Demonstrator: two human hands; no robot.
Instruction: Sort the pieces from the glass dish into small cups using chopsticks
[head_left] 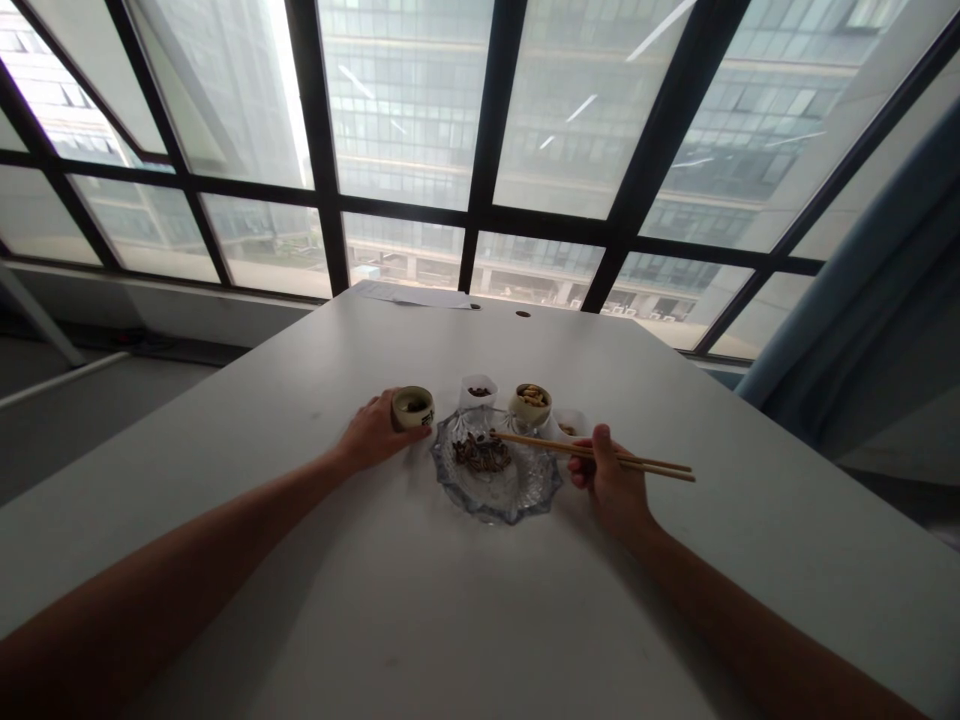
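My left hand (376, 432) is wrapped round a small ceramic cup (412, 408) with dark marks on its side and something dark inside. In my right hand (613, 485) is a pair of wooden chopsticks (637, 463), their tips over the clear glass plate (491, 503). A dark bit, too small to name, shows at the tips. Brown seed-like pieces (481, 453) lie heaped on the plate's left part. Behind the plate stand a white cup (478, 392) with dark pieces and a ceramic cup (531, 404) with yellowish-brown pieces. A second white cup (570, 424) is partly hidden behind the chopsticks.
The white table (480, 600) reaches forward to large framed windows. Paper sheets (420, 297) lie at its far edge, near two round holes in the tabletop. A blue curtain (855, 270) hangs at the right.
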